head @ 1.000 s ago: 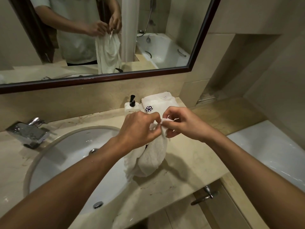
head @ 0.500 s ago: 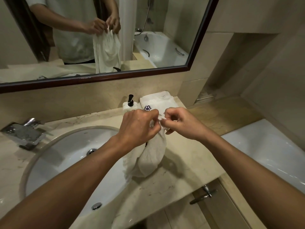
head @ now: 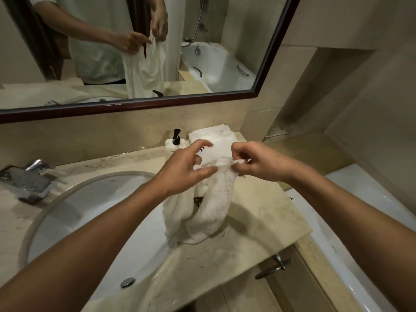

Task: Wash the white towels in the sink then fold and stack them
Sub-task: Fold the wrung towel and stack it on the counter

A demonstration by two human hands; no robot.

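Towel hung white and limp above the counter just right of the sink, its top edge stretched between both hands, its lower folds sagging to the counter's front edge. The right hand pinched one corner with curled fingers, while the left hand held the other end between thumb and partly spread fingers. Behind them a folded towel lay at the back of the counter beside a soap bottle, with the tap left of the sink and the mirror above.
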